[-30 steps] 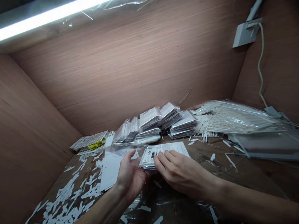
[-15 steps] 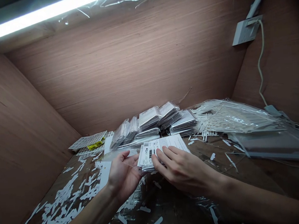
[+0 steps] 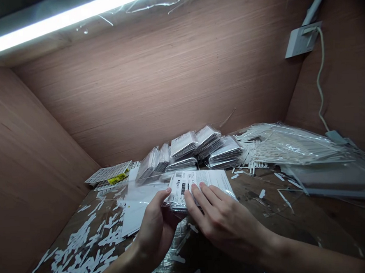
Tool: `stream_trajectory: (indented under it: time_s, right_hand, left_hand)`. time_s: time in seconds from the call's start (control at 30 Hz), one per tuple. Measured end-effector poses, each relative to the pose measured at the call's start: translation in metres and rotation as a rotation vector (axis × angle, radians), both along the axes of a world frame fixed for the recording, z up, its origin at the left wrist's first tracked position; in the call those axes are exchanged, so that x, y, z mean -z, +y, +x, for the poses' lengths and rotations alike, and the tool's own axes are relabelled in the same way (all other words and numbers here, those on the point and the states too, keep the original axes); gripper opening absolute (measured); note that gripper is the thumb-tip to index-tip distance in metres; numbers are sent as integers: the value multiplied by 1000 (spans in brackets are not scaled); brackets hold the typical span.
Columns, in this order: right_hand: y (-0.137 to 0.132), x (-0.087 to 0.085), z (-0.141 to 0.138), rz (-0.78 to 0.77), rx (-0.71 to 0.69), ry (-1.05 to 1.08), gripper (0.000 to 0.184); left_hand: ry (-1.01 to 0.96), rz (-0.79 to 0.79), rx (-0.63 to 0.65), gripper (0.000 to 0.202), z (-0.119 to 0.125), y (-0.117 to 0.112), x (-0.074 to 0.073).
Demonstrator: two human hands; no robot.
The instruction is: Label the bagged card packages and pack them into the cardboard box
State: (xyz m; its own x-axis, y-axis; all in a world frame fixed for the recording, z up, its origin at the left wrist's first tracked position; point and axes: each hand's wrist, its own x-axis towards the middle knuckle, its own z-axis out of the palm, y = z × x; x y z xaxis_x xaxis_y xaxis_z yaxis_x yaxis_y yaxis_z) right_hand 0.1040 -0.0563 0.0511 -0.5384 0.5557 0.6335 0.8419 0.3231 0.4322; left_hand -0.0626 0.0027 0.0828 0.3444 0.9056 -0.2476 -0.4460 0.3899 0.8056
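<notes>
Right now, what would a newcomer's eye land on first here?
First, the bright white tube light across the top left. Then, at centre, the left hand pinches a stack of white printed cards in clear plastic while the right hand lies on it. White paper scraps litter the brown tabletop at lower left.

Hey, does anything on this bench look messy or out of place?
Yes. White paper scraps litter the left side of the table, near the left hand gripping the packets. The stacks at the back lean and fan out unevenly.
</notes>
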Motion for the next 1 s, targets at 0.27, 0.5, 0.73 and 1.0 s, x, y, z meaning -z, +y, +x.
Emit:
stream_trajectory:
  time_s: [0.27,0.5,0.73,1.0]
  right_hand:
    - [-2,-3,4,-33,-24,-33,42]
    - [-5,-12,7,-9,-63,-93,41]
    - [-6,-12,4,-7,-45,-80,42]
    - [-8,-7,-2,-6,-6,-5,42]
  left_hand:
    - [-47,-43,61,28,0,3,-3]
    - [-110,-72,60,30,-4,5,-11]
    - [-94,-16,41,19,-5,2,-3]
    - [-23,20,-101,11,3,-4,8]
